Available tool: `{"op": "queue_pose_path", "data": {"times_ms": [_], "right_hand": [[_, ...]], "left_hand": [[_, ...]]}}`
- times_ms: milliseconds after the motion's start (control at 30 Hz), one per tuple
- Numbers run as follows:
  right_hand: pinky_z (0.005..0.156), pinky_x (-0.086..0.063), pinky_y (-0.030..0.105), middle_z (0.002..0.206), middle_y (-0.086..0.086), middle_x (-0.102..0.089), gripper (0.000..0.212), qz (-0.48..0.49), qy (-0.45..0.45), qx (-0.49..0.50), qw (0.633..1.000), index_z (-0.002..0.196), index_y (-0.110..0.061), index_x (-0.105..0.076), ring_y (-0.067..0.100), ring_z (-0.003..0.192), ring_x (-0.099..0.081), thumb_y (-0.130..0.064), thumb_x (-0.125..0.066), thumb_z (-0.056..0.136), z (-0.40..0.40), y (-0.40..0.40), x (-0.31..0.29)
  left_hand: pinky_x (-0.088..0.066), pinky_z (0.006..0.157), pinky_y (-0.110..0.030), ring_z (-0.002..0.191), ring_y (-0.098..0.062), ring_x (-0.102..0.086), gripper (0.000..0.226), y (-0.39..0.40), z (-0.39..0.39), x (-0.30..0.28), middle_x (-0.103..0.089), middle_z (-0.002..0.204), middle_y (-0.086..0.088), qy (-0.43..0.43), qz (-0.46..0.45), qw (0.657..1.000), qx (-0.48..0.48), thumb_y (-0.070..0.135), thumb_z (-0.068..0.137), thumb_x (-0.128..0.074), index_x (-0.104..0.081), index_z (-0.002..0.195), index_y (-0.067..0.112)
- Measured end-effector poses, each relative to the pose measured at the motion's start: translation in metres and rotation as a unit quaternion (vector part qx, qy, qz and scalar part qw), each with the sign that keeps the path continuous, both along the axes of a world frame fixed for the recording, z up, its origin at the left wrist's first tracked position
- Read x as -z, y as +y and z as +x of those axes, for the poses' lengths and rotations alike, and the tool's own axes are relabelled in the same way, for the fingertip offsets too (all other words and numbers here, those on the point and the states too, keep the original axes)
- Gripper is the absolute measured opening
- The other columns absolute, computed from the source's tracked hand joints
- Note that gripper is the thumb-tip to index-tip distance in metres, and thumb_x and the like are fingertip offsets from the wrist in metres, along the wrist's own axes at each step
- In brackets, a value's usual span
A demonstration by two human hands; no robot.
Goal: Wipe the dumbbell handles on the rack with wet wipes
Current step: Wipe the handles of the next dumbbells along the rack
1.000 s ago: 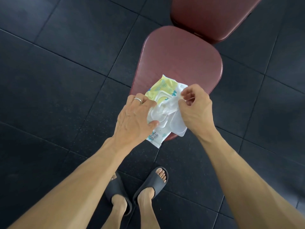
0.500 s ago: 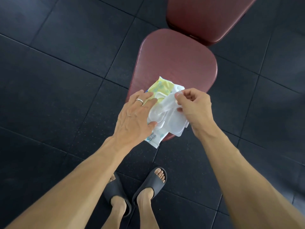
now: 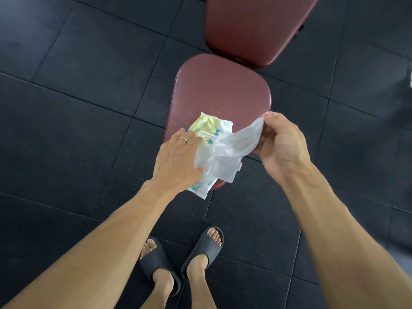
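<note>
One wipe [image 3: 239, 141] in right-hand grip [image 3: 281, 145]

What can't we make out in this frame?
- Dumbbell rack and handles: not in the head view at all.
- Wet wipe pack opening: hidden by the wipe and the left hand; whether the wipe is fully out is unclear.
- Pack label text: too small to read.
- Right hand fingertips: partly behind the wipe.
- Bench back pad: cut off by the top edge.

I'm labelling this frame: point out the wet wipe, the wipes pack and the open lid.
wet wipe [image 3: 239, 141], head view, stretched middle.
wipes pack [image 3: 204, 124], head view, yellow top.
open lid [image 3: 231, 169], head view, clear flap.
</note>
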State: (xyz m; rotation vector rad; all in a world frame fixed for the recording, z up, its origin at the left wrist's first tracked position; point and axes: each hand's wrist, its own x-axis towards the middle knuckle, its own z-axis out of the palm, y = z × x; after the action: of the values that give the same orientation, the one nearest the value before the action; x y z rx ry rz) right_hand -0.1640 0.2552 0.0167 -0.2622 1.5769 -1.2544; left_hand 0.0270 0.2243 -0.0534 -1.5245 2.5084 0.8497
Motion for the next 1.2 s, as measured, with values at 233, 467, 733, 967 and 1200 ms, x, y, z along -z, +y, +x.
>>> {"op": "queue_pose_path", "data": {"times_ms": [233,467,733,967,1200], "right_hand": [[0.070,-0.049,0.039,0.070,0.003,-0.061,0.024,0.037,-0.033,-0.137,0.989,0.082,-0.012,-0.062,0.023,0.072,-0.059,-0.012,-0.048,0.102,0.009,0.004,-0.022],[0.086,-0.058,0.038,0.106,0.007,-0.074,0.059,0.083,-0.001,-0.247,0.965,0.120,-0.014,-0.064,0.019,0.095,-0.071,-0.060,-0.065,0.083,0.051,0.010,-0.035],[0.076,-0.052,0.038,0.072,-0.005,-0.059,0.046,-0.017,0.126,-0.378,0.917,0.124,-0.038,-0.062,0.018,0.077,-0.057,0.000,-0.052,0.099,0.147,-0.002,-0.059],[0.082,-0.054,0.019,0.105,-0.005,-0.074,0.035,-0.041,0.155,-0.534,0.830,0.123,-0.013,-0.070,0.000,0.087,-0.068,-0.004,-0.070,0.088,0.275,-0.019,-0.083],[0.062,-0.047,0.020,0.083,-0.012,-0.064,0.011,-0.110,0.253,-0.728,0.627,0.084,-0.027,-0.074,0.008,0.069,-0.060,-0.017,-0.074,0.081,0.403,-0.007,-0.096]], "left_hand": [[-0.041,0.099,-0.027,0.117,-0.006,-0.055,0.034,0.002,-0.011,-0.056,-0.063,0.121,0.013,0.314,0.278,0.899,-0.124,0.017,0.084,-0.073,-0.064,0.115,0.028],[-0.049,0.079,-0.043,0.081,-0.027,-0.062,0.017,0.010,0.044,-0.086,-0.068,0.088,-0.015,0.364,0.333,0.831,-0.259,0.033,0.083,-0.069,-0.070,0.079,0.017],[-0.059,0.075,-0.038,0.097,-0.034,-0.071,0.021,0.029,0.159,-0.123,-0.074,0.103,-0.014,0.388,0.289,0.720,-0.497,0.010,0.100,-0.053,-0.072,0.106,0.007],[-0.051,0.094,-0.029,0.101,-0.014,-0.066,0.086,0.071,0.268,-0.150,-0.063,0.117,-0.004,0.329,0.207,0.737,-0.553,0.020,0.071,-0.084,-0.040,0.143,0.039],[-0.056,0.089,-0.042,0.094,-0.018,-0.069,0.033,0.160,0.359,-0.186,-0.069,0.107,0.004,0.280,0.082,0.707,-0.645,0.012,0.076,-0.080,-0.073,0.106,0.025]]}}
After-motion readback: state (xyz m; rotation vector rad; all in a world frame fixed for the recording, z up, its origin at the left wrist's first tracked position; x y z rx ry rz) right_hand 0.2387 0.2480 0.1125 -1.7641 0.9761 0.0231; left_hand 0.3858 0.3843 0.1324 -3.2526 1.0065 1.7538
